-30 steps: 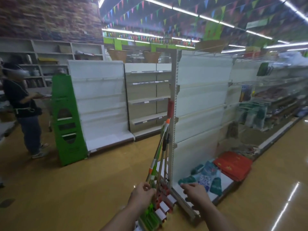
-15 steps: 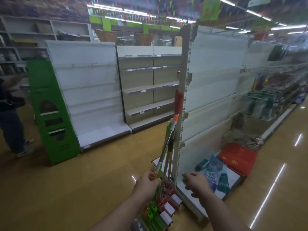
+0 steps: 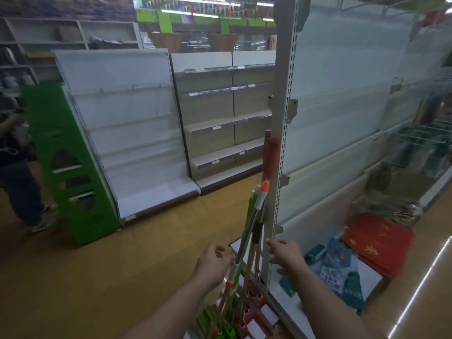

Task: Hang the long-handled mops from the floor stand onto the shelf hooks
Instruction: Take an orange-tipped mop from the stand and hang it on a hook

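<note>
Mops (image 3: 253, 216): silver shafts, orange-green tips, bunched upright. Left hand (image 3: 214, 263) fingers grip one shaft; right hand (image 3: 286, 254) fingers loose, empty.

A bundle of long-handled mops (image 3: 248, 243) stands nearly upright, its tops tilted toward the slotted shelf upright (image 3: 281, 143) and resting just left of it. The orange-capped mop (image 3: 265, 186) has a white-and-green upper shaft and leans most. It crosses the others lower down, where the left grip (image 3: 215, 261) holds it at a white collar. A taller red handle (image 3: 272, 155) lies against the upright, and a thinner handle beside it wears a black sleeve (image 3: 256, 232). Their lower ends sit in the floor stand (image 3: 256, 311) at the upright's foot, and green mop heads (image 3: 208, 319), blurred, lie left of it.
</note>
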